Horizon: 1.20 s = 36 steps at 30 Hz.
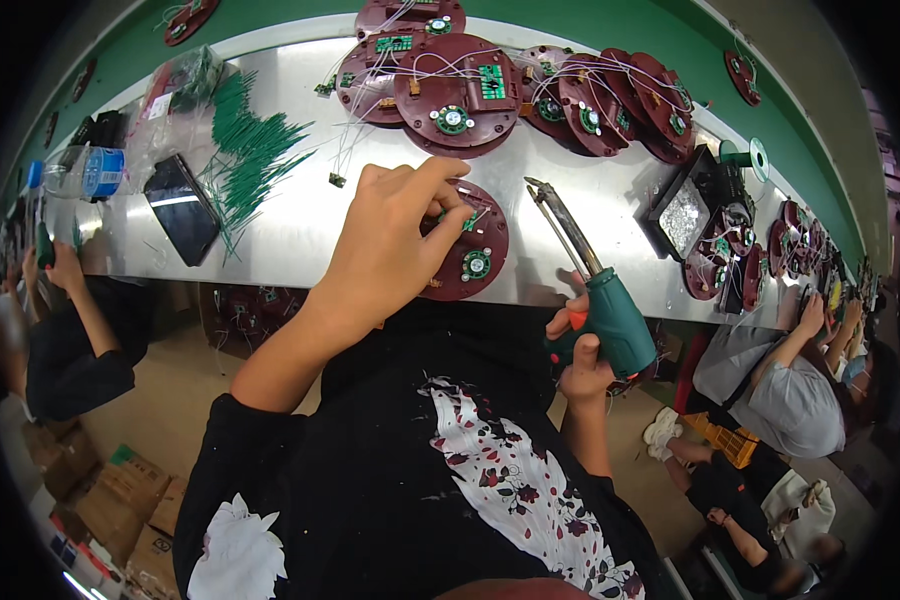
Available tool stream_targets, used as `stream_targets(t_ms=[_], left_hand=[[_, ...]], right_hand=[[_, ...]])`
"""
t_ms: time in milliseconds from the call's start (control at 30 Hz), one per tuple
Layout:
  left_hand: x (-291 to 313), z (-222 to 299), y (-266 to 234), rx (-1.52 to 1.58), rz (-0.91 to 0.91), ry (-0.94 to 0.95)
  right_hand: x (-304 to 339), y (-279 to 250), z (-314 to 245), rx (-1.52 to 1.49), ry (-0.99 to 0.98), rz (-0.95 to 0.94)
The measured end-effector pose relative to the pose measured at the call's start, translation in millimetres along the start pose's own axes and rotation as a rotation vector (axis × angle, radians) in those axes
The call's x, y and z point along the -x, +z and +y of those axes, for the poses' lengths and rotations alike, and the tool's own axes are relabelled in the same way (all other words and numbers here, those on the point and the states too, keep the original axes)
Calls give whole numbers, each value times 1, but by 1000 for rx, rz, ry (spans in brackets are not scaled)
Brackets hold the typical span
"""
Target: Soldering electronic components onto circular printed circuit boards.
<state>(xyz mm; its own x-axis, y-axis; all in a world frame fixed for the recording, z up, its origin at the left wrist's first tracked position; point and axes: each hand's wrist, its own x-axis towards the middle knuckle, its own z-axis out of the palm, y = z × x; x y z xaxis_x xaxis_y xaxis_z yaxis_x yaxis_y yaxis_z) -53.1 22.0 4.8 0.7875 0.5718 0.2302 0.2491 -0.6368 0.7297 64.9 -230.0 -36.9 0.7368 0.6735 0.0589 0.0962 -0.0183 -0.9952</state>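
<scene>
A round maroon plate point(492, 238) lies near the table's front edge, partly covered by my left hand point(385, 230). My left thumb and forefinger come together over a small green circuit board on it; what they pinch, if anything, is too small to make out. A round green part point(476, 264) sits on the plate's nearer side. In my right hand point(582, 370) is a green soldering gun point(622, 325), its long metal tip point(542, 190) pointing up and away, right of the plate and apart from it.
Stacked maroon plates with wires point(457, 90) line the far side. To the left lie green strips point(250, 150), a phone point(182, 210) and a bottle point(80, 172). A black tray point(682, 212) and solder spool point(758, 158) stand right. Other people work at both sides.
</scene>
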Motion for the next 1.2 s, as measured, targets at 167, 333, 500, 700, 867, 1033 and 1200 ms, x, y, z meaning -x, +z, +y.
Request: stream_targets(t_ms=[167, 333, 500, 700, 867, 1033, 1200], left_hand=[[6, 13, 8, 60, 79, -77], [7, 18, 13, -270, 131, 87], [3, 20, 21, -306, 89, 93], [1, 26, 28, -306, 74, 107], [0, 34, 37, -244, 40, 111], [5, 31, 44, -234, 47, 129], [7, 35, 39, -177, 96, 178]], right_hand=[[-1, -9, 6, -12, 1, 22], [-3, -16, 11, -39, -10, 20], [-8, -14, 12, -76, -33, 26], [-12, -10, 13, -123, -66, 55], [-17, -9, 9, -167, -76, 80], [-14, -9, 9, -204, -63, 82], [-14, -10, 9, -240, -66, 90]])
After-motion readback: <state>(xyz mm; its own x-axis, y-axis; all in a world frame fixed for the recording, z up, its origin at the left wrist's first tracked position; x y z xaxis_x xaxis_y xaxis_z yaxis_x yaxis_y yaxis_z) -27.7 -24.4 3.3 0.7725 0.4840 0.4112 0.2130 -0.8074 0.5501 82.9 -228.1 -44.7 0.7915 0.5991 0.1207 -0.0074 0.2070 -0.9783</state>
